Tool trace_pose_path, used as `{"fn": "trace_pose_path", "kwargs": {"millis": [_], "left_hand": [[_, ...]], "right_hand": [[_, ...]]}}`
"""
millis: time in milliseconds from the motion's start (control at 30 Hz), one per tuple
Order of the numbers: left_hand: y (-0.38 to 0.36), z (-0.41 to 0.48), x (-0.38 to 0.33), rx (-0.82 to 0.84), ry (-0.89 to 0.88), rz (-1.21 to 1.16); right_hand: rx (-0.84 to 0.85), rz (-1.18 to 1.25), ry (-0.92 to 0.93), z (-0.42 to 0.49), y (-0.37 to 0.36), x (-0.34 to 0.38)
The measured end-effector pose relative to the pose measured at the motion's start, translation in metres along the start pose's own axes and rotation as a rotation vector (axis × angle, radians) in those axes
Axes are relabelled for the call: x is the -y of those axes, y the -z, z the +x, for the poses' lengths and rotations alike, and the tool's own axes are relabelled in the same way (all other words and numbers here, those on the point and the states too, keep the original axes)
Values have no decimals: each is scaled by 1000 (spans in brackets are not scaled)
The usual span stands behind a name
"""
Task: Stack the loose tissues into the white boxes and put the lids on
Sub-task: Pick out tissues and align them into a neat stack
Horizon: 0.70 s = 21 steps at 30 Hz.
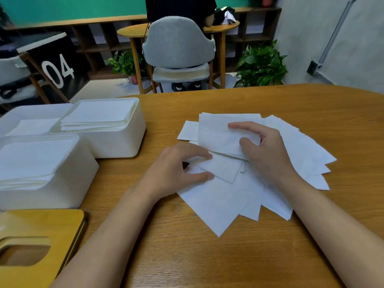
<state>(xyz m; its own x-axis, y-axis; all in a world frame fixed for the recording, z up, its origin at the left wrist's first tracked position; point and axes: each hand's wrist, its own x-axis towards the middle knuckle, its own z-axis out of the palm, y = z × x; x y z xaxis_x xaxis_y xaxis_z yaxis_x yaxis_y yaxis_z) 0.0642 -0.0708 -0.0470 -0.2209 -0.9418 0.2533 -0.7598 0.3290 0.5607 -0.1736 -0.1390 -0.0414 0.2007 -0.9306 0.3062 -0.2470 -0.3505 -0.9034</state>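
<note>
A spread pile of loose white tissues (220,202) lies on the wooden table (249,256) in front of me. My left hand (176,169) pinches a small folded tissue (223,169) at the pile's middle. My right hand (264,150) pinches a wider tissue (216,132) on top of the pile, thumb on its upper face. Three white boxes stand open at the left: a near one (68,183), a middle one (120,144) and a far-left one (25,115), each holding stacked tissues. A wooden lid (41,223) with a slot lies at the lower left.
The table's far edge runs behind the pile. Beyond it stand a grey chair (178,44), a round wooden table (133,32) with a seated person, two potted plants (261,65) and a black block marked 04 (56,65).
</note>
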Motion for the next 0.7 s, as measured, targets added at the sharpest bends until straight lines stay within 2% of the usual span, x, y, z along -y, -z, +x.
{"fn": "trace_pose_path", "kwargs": {"millis": [267, 400, 500, 633, 700], "left_hand": [[-5, 1, -7, -193, -131, 94], [1, 3, -12, -286, -122, -41], [8, 3, -15, -337, -125, -138], [15, -4, -21, -402, -12, -261], [16, -6, -22, -430, 32, -281]], "right_hand": [[24, -11, 3, 0, -1, 2], [119, 62, 41, -3, 0, 15], [216, 21, 114, -8, -2, 19], [362, 133, 79, -16, -7, 26], [377, 173, 65, -19, -10, 29]]}}
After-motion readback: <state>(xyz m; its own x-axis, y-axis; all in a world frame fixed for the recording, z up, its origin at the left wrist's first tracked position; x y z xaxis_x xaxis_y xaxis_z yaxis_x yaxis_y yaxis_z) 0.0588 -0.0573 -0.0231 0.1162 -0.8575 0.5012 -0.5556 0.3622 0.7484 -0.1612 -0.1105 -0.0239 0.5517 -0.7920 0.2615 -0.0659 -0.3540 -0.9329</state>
